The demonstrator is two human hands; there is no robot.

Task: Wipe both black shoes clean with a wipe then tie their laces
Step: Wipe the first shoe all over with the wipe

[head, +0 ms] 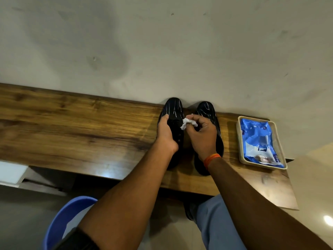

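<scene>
Holding left shoe (173,112) – left hand (166,134) grip; right hand (202,136) pinching wipe (187,123).

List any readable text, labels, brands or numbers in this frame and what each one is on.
Nothing can be read for certain.
Blue wipes pack in the tray: white lettering along its lower right edge, upside down to the camera and too blurred to read.
Same pack, small round mark near the top: too small to read.
Left shoe, right shoe, white wipe: no text visible.
</scene>
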